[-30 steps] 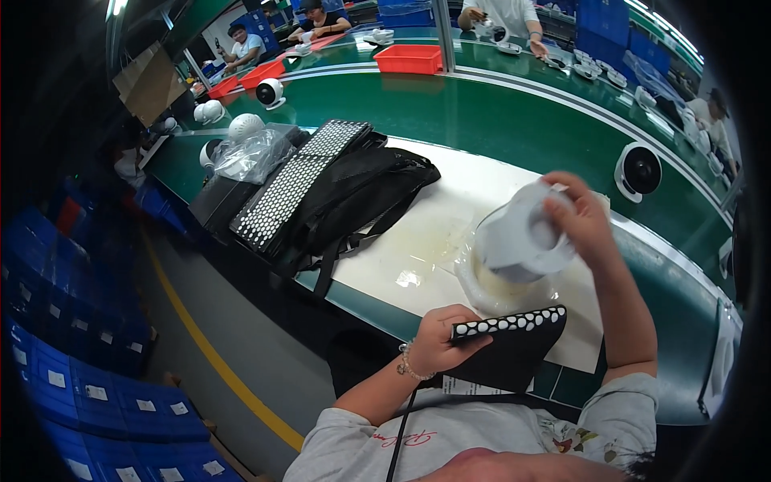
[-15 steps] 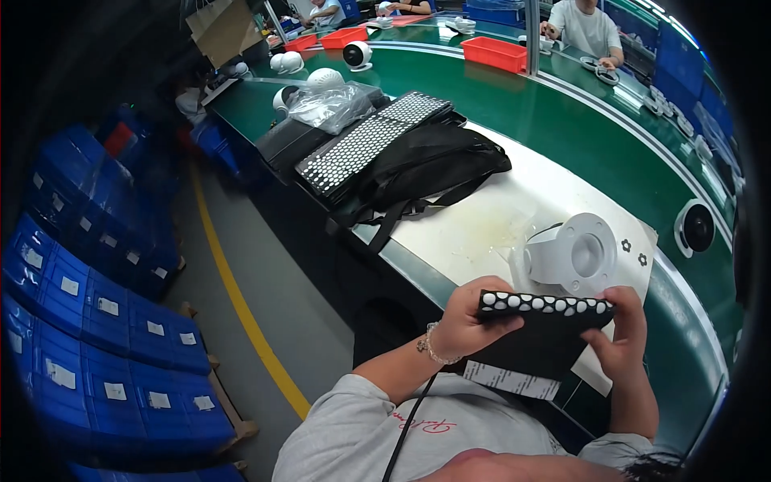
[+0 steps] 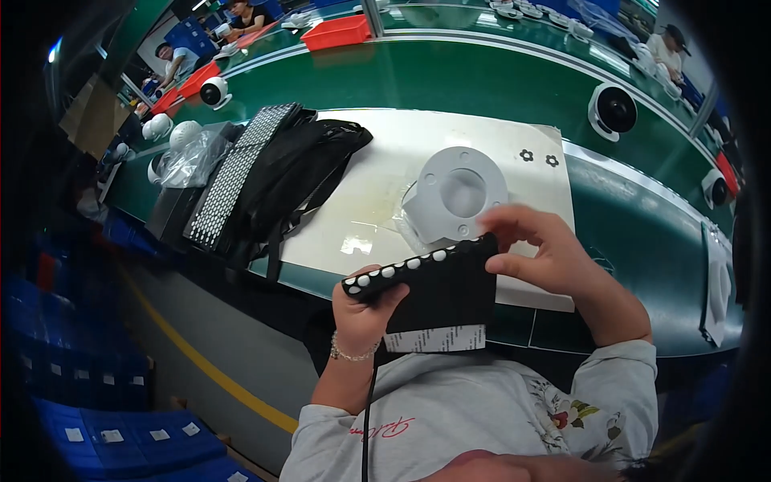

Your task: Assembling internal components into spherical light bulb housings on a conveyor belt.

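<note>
My left hand (image 3: 363, 315) grips the left end of a black sheet (image 3: 442, 297), thumb in front. Along the bent upper edge of this sheet runs a row of round white dots, and a pale printed strip shows at the bottom. My right hand (image 3: 536, 251) is at the sheet's upper right corner, thumb and fingers apart, fingertips slightly blurred; any contact there is hard to make out. Just beyond the hands, a white plastic part with a round ring-shaped flange (image 3: 494, 183) rests on clear wrapping on the white board (image 3: 365, 185).
Two black flower-shaped pieces (image 3: 526, 155) lie on the board's far right. Leftward are a black bag (image 3: 301, 165), a dotted sheet (image 3: 241, 173) and clear plastic bags (image 3: 193, 161). White-and-black round devices (image 3: 612, 112) stand on the green belt. Blue crates (image 3: 120, 434) are stacked lower left.
The view has turned right. My right hand has loosened from the sheet's right edge and shifted to its upper corner. The sheet now tilts, its left end lower, still in my left hand.
</note>
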A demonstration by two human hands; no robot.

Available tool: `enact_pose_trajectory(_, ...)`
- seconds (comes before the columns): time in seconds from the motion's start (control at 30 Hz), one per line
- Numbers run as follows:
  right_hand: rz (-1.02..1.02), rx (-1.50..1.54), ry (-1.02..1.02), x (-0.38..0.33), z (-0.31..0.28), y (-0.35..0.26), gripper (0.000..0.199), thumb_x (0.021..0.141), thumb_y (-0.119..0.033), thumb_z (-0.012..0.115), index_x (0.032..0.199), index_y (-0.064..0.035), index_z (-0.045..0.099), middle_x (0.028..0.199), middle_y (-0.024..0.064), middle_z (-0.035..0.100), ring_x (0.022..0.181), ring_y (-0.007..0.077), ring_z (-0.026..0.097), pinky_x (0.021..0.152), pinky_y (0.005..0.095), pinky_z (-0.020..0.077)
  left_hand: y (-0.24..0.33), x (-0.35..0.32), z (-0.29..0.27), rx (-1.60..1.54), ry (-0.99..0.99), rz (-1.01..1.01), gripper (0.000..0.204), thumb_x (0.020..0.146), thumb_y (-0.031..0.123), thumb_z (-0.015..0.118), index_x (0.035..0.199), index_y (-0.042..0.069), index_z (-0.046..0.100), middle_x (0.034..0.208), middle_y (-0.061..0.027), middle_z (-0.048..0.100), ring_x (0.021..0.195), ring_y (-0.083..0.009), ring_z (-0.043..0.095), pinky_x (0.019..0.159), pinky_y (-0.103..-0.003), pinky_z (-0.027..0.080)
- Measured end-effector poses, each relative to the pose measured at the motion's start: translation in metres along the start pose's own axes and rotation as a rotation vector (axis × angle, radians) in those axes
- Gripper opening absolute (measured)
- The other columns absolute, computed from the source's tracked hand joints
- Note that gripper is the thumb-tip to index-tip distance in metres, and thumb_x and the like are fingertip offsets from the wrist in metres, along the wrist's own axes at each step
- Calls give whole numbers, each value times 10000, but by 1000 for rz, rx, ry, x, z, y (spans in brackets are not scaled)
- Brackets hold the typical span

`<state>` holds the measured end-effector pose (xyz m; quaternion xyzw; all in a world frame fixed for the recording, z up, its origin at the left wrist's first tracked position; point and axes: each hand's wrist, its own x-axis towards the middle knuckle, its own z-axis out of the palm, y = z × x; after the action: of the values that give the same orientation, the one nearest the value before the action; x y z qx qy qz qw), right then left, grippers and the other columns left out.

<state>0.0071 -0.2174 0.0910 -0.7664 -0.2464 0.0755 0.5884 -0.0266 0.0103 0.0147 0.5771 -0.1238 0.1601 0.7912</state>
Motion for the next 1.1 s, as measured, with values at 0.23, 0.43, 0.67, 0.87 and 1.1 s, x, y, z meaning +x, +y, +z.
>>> enact_pose_trajectory(0.23,-203,-180,-9,-2,-12,10,173,721,-27,646,880,-40,581,1011,85,562,869,162,557,775,282,434,0,-3,0,129,-24,34,155,682,-36,699,755,-31,562,677,22,529,598,-34,433,526,-163,339)
enact_pose_trajectory(0.43,-424,-350,120,5,2,4,250,706,54,619,920,-34,525,957,81,548,869,179,554,767,287,430,0,0,3,215,-66,81,152,698,-13,694,718,-32,545,614,27,497,554,-34,401,497,-169,318)
enact_pose_trajectory(0.67,-503,-258,80,4,5,13,425,703,84,605,1064,-67,439,907,83,520,806,186,535,713,301,435,0,1,6,220,-31,22,164,684,-9,706,705,-37,545,611,24,500,553,-35,409,496,-173,329)
enact_pose_trajectory(0.87,-775,-515,144,7,17,17,494,669,117,598,1078,-97,423,908,84,507,754,212,544,674,298,438,-3,1,6,271,-38,23,142,679,-48,686,734,-38,556,616,18,514,562,-33,435,502,-176,357)
enact_pose_trajectory(1.1,-724,-375,207,17,6,22,604,704,145,548,1184,-115,290,898,85,470,770,164,524,630,257,426,-5,7,6,218,-44,-38,146,652,-45,699,729,-27,576,752,-52,587,628,-66,509,565,-202,409)
